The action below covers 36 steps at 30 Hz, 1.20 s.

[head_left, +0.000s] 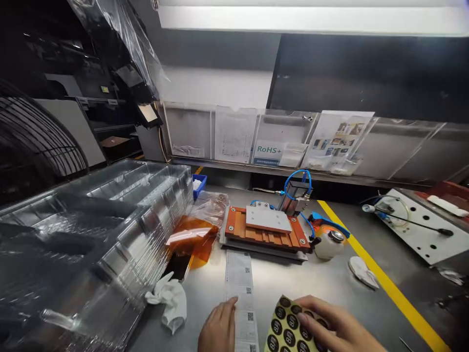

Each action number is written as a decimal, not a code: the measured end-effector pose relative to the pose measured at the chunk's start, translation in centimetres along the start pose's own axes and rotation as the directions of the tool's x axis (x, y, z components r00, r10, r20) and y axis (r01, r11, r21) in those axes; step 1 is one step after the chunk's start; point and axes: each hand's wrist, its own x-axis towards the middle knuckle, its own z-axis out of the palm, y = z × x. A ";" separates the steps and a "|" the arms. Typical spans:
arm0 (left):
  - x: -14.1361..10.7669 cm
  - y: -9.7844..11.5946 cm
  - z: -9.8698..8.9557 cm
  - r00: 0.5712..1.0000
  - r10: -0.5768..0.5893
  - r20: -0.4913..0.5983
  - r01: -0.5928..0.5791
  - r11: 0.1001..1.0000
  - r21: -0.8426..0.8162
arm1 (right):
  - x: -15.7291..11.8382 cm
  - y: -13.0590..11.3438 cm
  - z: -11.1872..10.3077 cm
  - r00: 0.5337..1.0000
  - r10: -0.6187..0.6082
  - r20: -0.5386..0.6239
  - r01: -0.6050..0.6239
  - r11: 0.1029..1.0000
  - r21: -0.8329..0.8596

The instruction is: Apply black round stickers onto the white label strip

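Sheet [284, 328] of round black stickers [289, 337], yellow-backed, sits in the right hand [335, 325].

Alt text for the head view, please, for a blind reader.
The right hand holds a sheet of round black stickers; the left hand is at the edge of a printed paper strip. Behind is an orange fixture, with clear plastic trays at left.

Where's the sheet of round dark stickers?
In the head view, the sticker sheet is low, right of centre, in the right hand, beside the paper strip.
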 end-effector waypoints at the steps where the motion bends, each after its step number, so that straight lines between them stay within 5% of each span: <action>1: -0.2 0.3 -0.3 0.997 -0.072 -0.012 0.071 0.995 -0.071 | -0.4 1.5 1.9 0.997 0.052 0.055 -0.057 0.994 0.094; 4: -1.4 1.5 -1.4 0.971 -0.224 0.089 0.240 0.931 -0.274 | -1.0 5.3 6.9 0.981 0.158 0.110 -0.190 0.882 0.430; 7: -2.6 2.1 -1.8 0.971 -0.188 0.148 0.233 0.881 -0.411 | -1.1 7.8 10.0 0.973 0.208 0.098 -0.217 0.686 0.695; 10: -3.1 1.9 -1.5 0.973 -0.129 0.194 0.194 0.909 -0.369 | -0.9 8.6 11.2 0.977 0.211 0.023 -0.159 0.658 0.736; 20: -2.8 2.5 -1.5 0.964 -0.084 0.251 0.135 0.972 -0.192 | 0.9 10.0 12.1 0.993 0.118 0.017 -0.110 0.856 0.505; 23: -2.8 2.6 -1.4 0.973 -0.066 0.220 0.109 0.976 -0.189 | 1.0 10.8 12.4 0.985 -0.044 -0.168 0.089 0.959 0.269; 26: -2.7 2.7 -1.3 0.973 -0.061 0.225 0.099 0.982 -0.160 | 1.2 10.8 12.3 0.913 -0.236 -0.333 0.235 0.971 -0.044; 30: -2.5 2.8 -1.4 0.969 -0.033 0.247 0.071 0.986 -0.149 | 1.9 9.6 12.1 0.888 -0.392 -0.240 0.330 0.907 -0.260; 36: -2.4 2.9 -1.8 0.966 0.004 0.258 0.053 0.976 -0.211 | 2.4 9.0 12.3 0.939 -0.342 -0.050 0.324 0.922 -0.213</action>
